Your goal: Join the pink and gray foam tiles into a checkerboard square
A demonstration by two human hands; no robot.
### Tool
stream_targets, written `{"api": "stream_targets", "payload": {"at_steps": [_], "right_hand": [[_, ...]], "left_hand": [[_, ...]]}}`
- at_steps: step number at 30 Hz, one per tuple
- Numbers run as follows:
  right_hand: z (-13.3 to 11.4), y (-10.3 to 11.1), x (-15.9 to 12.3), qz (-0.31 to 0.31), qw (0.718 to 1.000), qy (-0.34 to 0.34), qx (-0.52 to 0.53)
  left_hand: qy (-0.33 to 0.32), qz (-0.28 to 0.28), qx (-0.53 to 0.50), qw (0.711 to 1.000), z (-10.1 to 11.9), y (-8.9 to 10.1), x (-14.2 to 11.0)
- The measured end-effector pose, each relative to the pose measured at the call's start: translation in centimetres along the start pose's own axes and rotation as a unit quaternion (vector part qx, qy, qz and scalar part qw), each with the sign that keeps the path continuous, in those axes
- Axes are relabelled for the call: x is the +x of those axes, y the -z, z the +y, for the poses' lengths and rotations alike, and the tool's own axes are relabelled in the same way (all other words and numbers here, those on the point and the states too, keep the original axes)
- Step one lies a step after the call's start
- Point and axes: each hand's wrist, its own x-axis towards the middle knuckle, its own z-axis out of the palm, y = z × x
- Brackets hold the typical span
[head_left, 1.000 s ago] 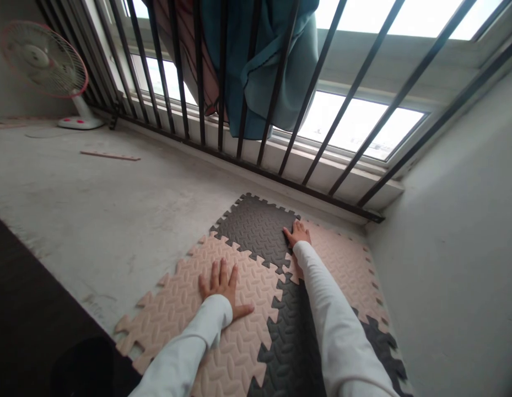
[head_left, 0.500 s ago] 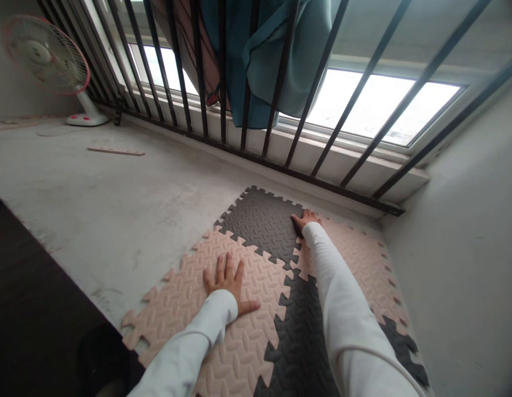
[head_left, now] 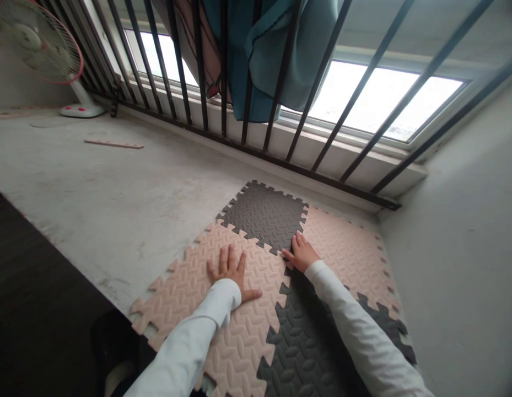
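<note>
My left hand (head_left: 228, 270) lies flat, fingers spread, on a beige interlocking foam mat tile (head_left: 189, 295), right hand (head_left: 302, 252) open at the seam by a dark grey tile (head_left: 264, 215) on the concrete floor (head_left: 115, 182); the foam looks light and bendy, best taken by its toothed edge (head_left: 156, 284).

One bare left hand (head_left: 230, 269), one bare right hand (head_left: 301, 252). Two peach interlocking foam tiles (head_left: 173, 300), two dark grey interlocking foam tiles (head_left: 264, 215). One white pedestal fan (head_left: 36, 49) with pink rim, one thin pale wooden strip (head_left: 113, 144), one teal cloth (head_left: 272, 55), one striped pinkish cloth (head_left: 193, 49).
</note>
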Motion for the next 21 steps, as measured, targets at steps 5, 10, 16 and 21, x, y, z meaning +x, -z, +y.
{"api": "stream_targets", "payload": {"at_steps": [5,10,16,21], "right_hand": [[-0.8,1.3,-0.3,-0.018,0.999,-0.017,0.031],[-0.7,3.3,-2.6,-0.031,0.995,-0.021,0.092],[0.9,0.5,-15.6,-0.029,0.993,-0.081,0.086],[2.7,-3.6,-23.1,-0.065,0.977,-0.198,0.044]], "left_hand": [[-0.003,-0.010,-0.001,1.000,0.1,0.8,-0.3],[-0.004,-0.003,-0.012,1.000,0.2,0.9,-0.3],[-0.009,0.018,-0.023,1.000,0.1,0.7,-0.4],[0.008,0.018,-0.022,1.000,1.6,2.0,-1.9]]}}
